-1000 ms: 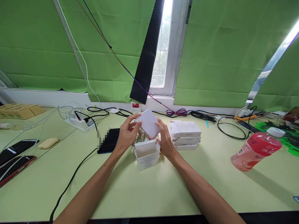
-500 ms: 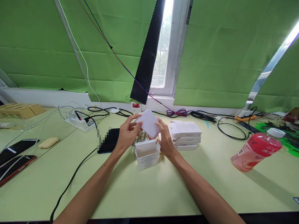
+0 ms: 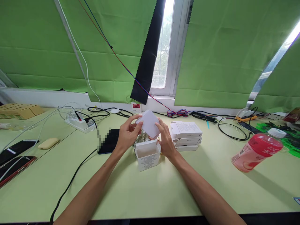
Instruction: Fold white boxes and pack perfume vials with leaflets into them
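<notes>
Between my two hands a small white box (image 3: 149, 124) is held up at a tilt. My left hand (image 3: 128, 132) grips its left side with thumb and fingers. The fingers of my right hand (image 3: 166, 136) are closed on its right edge. Just below stands an opened white carton (image 3: 148, 157), its flaps up and printed text on its front. Behind the carton, partly hidden by my hands, lie shiny metallic-looking packets (image 3: 142, 137). A stack of white cartons (image 3: 186, 131) sits beside my right hand.
A dark tablet-like device (image 3: 109, 142) lies left of my hands, with a black cable (image 3: 75, 175) nearby. Phones (image 3: 17, 165), a yellow case (image 3: 48, 143) and a power strip (image 3: 79, 124) are farther left. A pink drink bottle (image 3: 256, 151) stands at the right.
</notes>
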`<state>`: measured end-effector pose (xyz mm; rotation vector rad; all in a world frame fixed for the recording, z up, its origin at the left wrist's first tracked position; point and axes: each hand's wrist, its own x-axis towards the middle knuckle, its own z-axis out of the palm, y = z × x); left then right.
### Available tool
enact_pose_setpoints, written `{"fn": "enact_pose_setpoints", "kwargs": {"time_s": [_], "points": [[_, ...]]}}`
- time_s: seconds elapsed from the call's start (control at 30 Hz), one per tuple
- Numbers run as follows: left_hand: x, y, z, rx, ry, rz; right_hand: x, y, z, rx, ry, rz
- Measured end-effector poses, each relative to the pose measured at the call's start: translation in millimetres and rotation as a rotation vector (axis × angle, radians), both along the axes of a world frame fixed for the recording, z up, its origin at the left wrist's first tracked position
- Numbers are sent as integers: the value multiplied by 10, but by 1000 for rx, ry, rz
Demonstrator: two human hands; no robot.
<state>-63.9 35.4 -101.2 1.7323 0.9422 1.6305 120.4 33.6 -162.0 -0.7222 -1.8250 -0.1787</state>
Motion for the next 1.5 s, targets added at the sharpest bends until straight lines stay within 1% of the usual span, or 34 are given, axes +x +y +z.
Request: {"fn": "enact_pose_setpoints", "kwargs": {"time_s": [0.17,0.33,0.5,0.67,0.83,1.07,1.3,1.5], "points": [[-11,5,-7,2,10,-14,-3,6,-12,-9,-3,-8],[-12,-12,13,-13,-2,-12,-1,3,-11,0,9,19],[-54,-16,53,-53,26,-24,-2,-2,-1,-28,11,20],[-108,0,116,-69,69,-21,5,-4,26,-58,10,32],[-160,14,164,-69,75,-47,24,10,79,-102,-13,40],[-215,44,168,-36,70,-37,84,4,299,-141,-81,107],[-252,42,173,-111,14,-138,156,-58,531,-212,-147,135],[-235,4,205,-121,-18,-206,245,-166,798,-271,-250,155]]}}
